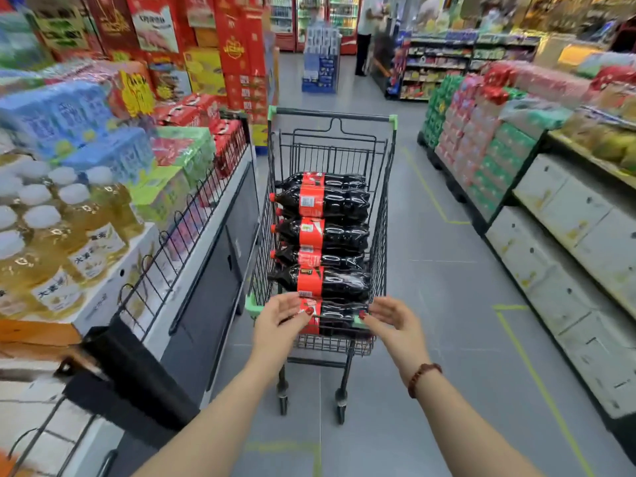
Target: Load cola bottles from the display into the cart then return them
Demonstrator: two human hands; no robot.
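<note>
While the left hand [278, 325] and right hand [392, 321] hover open at the near end of the cart [382, 201], the cola lies dead ahead.
They're apart, fingers loose, gripping nothing, flanking the nearest bottle [344, 309]. Whether they touch it, can't tell. It lies crosswise, equally close to both. Beyond it, more bottles [330, 232] lie the same way down the black wire basket, red caps pointing left: glossy dark ribbed plastic, slick red labels, rounded and likely to roll.

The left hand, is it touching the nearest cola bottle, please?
Cannot tell. In the head view the left hand overlaps the nearest cola bottle at its red label; neither contact nor gap shows plainly.
</note>
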